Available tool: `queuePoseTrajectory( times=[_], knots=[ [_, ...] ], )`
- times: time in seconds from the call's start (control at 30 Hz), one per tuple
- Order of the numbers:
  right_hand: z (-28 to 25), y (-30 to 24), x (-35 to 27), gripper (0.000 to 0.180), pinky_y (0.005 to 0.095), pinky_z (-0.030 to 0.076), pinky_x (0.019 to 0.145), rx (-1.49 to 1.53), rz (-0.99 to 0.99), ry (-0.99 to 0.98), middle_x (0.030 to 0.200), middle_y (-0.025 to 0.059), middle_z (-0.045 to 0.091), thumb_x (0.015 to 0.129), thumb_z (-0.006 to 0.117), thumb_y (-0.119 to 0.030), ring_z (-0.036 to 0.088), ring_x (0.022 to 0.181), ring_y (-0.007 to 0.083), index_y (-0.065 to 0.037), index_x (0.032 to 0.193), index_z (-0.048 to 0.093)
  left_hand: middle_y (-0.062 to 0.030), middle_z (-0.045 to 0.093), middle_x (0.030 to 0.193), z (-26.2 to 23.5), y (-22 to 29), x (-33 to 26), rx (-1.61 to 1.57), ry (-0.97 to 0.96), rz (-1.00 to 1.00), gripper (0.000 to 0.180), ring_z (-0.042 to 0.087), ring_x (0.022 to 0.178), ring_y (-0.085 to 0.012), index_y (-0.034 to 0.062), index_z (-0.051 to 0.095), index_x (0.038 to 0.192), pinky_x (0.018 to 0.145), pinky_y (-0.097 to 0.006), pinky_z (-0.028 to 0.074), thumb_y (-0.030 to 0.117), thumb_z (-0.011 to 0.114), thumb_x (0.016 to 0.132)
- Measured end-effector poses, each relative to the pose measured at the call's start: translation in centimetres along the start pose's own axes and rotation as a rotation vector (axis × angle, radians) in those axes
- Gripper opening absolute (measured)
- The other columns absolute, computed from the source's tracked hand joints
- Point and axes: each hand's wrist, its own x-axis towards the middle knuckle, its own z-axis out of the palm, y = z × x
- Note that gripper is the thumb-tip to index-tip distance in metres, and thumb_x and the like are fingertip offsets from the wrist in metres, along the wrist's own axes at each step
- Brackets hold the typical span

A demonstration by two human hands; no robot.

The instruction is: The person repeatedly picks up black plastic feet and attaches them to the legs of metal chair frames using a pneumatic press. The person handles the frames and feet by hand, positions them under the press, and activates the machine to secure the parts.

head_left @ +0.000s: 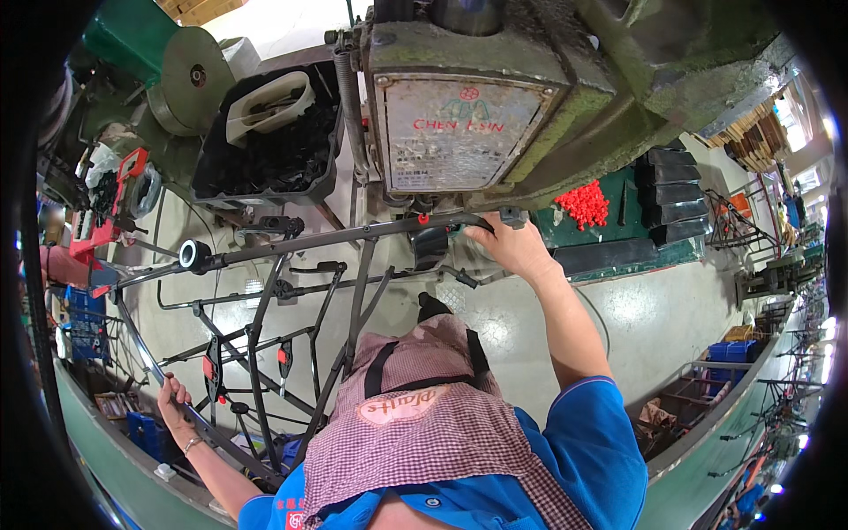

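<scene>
A black tubular metal frame (309, 241) with crossing bars lies in front of me, to the left of my body. My left hand (178, 411) is closed round its tube at the lower left. At the other end, just beneath the machine, my right hand (517, 247) grips the upper long tube. What its fingertips press on is partly hidden. A small red piece (423, 219) sits at the machine's underside, above that tube. Further left on the tube is a black and white ring (192, 256). Red and black fittings (284, 358) are on the inner bars.
A worn green machine (468, 132) with a metal plate hangs over the tube. Left of it stands a black bin (265, 200) of dark parts. To the right, a green table (565, 231) bears red caps (585, 205) and black sleeves (673, 194). Low walls curve along both sides.
</scene>
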Motion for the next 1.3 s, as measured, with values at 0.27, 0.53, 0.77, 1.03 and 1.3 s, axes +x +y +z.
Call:
queuePoseTrajectory(
  times=[0.27, 0.53, 0.77, 1.03, 1.3],
  knots=[
    [-0.2, -0.4, -0.3, 0.04, 0.0453, 0.05, 0.076, 0.006, -0.025, 0.035, 0.089, 0.0215, 0.066, 0.08, 0.069, -0.041, 0.061, 0.09, 0.0401, -0.005, 0.096, 0.068, 0.0032, 0.043, 0.071, 0.1, 0.2, 0.7, -0.002, 0.011, 0.003, 0.026, 0.038, 0.05, -0.005, 0.003, 0.05, 0.11, 0.046, -0.02, 0.034, 0.024, 0.055, 0.096],
    [-1.5, -4.9, -1.4, 0.035, 0.0421, 0.05, 0.064, -0.202, -0.236, 0.147, 0.078, 0.0141, 0.063, 0.08, 0.068, -0.041, 0.063, 0.076, 0.0325, -0.007, 0.09, 0.068, 0.0031, 0.043, 0.071, 0.5, 0.3, -0.1, 0.015, -0.005, 0.023, 0.025, 0.039, 0.05, -0.005, 0.0037, 0.05, 0.108, 0.045, -0.02, 0.037, 0.025, 0.055, 0.096],
    [14.4, -10.3, -2.1, 0.026, 0.028, 0.047, 0.051, 1.117, 0.082, -0.914, 0.068, -0.0017, 0.052, 0.09, 0.065, -0.018, 0.052, 0.057, 0.0078, -0.004, 0.11, 0.056, 0.0016, 0.045, 0.071, 0.7, 1.0, -0.9, -0.045, -0.026, 0.078, 0.022, 0.039, 0.049, -0.0052, 0.0028, 0.052, 0.106, 0.043, -0.021, 0.037, 0.022, 0.053, 0.096],
    [15.7, -10.8, 1.0, 0.019, 0.0274, 0.048, 0.048, 0.838, 0.063, -1.0, 0.064, 0.0044, 0.059, 0.086, 0.065, -0.009, 0.058, 0.051, 0.0122, 0.003, 0.099, 0.06, -0.001, 0.049, 0.064, 2.8, 1.2, -2.4, 0.023, 0.133, 0.043, 0.014, 0.046, 0.046, -0.0096, 0.0053, 0.051, 0.084, 0.042, -0.027, 0.044, 0.015, 0.059, 0.089],
    [21.3, -9.1, 2.1, 0.023, 0.0282, 0.053, 0.057, 0.862, -0.002, -1.058, 0.074, 0.0067, 0.064, 0.078, 0.07, 0.001, 0.061, 0.063, 0.0138, 0.002, 0.1, 0.065, -0.0044, 0.052, 0.064, 4.7, 1.6, -5.7, -0.005, 0.184, 0.061, 0.014, 0.05, 0.046, -0.013, 0.0027, 0.052, 0.086, 0.043, -0.032, 0.048, 0.009, 0.064, 0.084]
  ],
)
